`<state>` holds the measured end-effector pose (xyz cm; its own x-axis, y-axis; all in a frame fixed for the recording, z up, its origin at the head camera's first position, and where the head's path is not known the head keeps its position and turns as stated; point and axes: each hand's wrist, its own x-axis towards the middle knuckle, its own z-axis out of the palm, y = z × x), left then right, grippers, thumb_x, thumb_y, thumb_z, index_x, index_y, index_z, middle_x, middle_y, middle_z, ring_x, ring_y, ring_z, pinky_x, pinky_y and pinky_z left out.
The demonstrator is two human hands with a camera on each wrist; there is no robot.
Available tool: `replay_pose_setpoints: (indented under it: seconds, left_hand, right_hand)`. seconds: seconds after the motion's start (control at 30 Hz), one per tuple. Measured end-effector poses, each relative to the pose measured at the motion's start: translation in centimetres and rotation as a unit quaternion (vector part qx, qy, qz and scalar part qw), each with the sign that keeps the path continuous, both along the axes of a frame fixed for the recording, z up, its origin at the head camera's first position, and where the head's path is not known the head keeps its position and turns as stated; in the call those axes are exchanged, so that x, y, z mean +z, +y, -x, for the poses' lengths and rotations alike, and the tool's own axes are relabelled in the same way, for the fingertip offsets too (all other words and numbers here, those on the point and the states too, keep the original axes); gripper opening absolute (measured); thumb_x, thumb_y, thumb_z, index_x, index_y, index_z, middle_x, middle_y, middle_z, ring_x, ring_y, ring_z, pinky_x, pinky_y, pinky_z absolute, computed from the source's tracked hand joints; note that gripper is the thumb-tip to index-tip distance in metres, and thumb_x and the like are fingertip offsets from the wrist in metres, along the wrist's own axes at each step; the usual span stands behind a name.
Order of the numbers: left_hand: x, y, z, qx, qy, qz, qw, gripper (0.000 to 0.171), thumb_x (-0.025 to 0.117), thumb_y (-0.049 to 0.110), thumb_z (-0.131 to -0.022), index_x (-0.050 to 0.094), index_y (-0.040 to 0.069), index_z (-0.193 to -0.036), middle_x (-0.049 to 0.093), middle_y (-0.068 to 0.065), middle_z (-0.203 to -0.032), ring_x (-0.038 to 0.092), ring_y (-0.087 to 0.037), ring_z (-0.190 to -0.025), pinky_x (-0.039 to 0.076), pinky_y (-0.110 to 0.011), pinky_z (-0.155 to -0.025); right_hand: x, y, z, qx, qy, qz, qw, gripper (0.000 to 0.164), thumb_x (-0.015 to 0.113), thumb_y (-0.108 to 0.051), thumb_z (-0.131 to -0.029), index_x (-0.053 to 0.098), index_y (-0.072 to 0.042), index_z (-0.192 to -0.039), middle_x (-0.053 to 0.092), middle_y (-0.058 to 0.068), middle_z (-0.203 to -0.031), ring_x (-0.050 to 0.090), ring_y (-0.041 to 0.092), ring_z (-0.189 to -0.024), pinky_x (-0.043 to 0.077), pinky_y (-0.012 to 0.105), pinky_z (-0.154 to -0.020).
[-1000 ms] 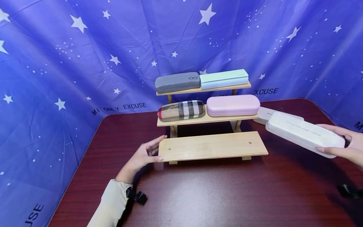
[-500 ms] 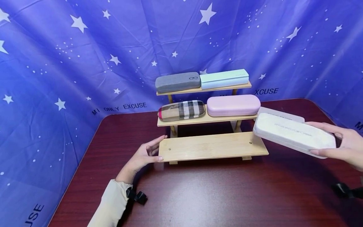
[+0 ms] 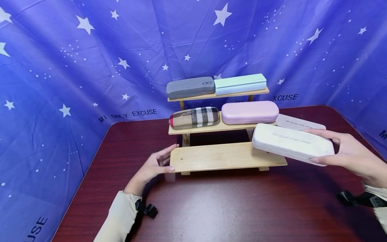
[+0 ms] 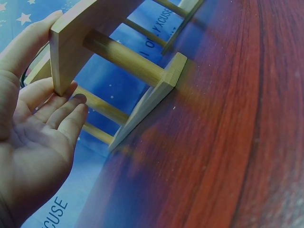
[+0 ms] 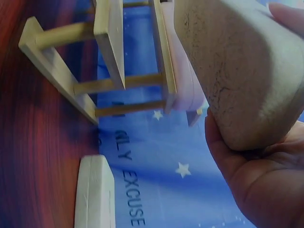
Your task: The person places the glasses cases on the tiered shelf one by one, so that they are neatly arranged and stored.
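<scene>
My right hand [image 3: 347, 153] holds a white glasses case [image 3: 293, 143] by its right end, thumb at the front and fingers behind. The case overlaps the right end of the bottom shelf [image 3: 220, 158] of a three-tier wooden display rack in the head view. In the right wrist view the case's underside [image 5: 232, 71] looks tan and creased. At the rack's left, my left hand [image 3: 154, 164] grips the end of that bottom shelf between thumb and fingers. In the left wrist view the fingertips [image 4: 76, 107] curl beneath the shelf board [image 4: 71, 47].
The top tier bears a grey glasses case [image 3: 190, 87] and a mint case [image 3: 240, 84]. A plaid case [image 3: 195, 117] and a pink case [image 3: 250, 112] sit on the middle tier. Another white case [image 3: 297, 121] lies on the dark red table [image 3: 205, 208], right of the rack.
My right hand has carried the white glasses case leftward, from right of the rack to the bottom shelf's right end. My left hand has stayed at the shelf's left end.
</scene>
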<state>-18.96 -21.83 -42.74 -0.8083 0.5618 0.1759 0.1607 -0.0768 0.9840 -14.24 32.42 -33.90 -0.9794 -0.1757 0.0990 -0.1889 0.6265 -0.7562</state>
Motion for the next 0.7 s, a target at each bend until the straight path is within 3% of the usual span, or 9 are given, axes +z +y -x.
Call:
replay_pose_setpoints:
  seconds: [0.2, 0.5, 0.7]
  left_hand:
    - [-0.1, 0.0, 0.0, 0.002, -0.003, 0.000, 1.0000, 0.081, 0.071, -0.004, -0.078, 0.026, -0.006, -0.145, 0.020, -0.032, -0.148, 0.046, -0.015, -0.126, 0.041, -0.025, -0.099]
    - [-0.2, 0.1, 0.0, 0.000, 0.003, -0.001, 1.0000, 0.079, 0.070, -0.004, -0.078, 0.027, -0.006, -0.145, 0.021, -0.031, -0.148, 0.044, -0.015, -0.127, 0.039, -0.024, -0.101]
    - [-0.3, -0.1, 0.2, -0.003, 0.005, -0.004, 1.0000, 0.080, 0.071, -0.002, -0.079, 0.026, -0.006, -0.145, 0.022, -0.030, -0.148, 0.045, -0.015, -0.127, 0.041, -0.025, -0.100]
  right_hand:
    - [0.4, -2.4, 0.1, 0.027, 0.011, -0.003, 1.000, 0.072, 0.079, -0.006, -0.067, 0.054, -0.020, -0.133, 0.064, -0.008, -0.098, 0.049, 0.004, -0.089, 0.041, 0.019, -0.066]
    - [0.3, -6.4, 0.1, 0.096, 0.014, 0.037, 0.995, 0.069, 0.078, -0.005, -0.067, 0.054, -0.015, -0.131, 0.064, -0.003, -0.105, 0.055, 0.007, -0.090, 0.046, 0.021, -0.068]
    - [0.2, -9.0, 0.2, 0.095, 0.028, 0.037, 0.994, 0.070, 0.083, -0.009, -0.064, 0.057, -0.020, -0.128, 0.064, -0.005, -0.104, 0.054, 0.007, -0.089, 0.044, 0.019, -0.070]
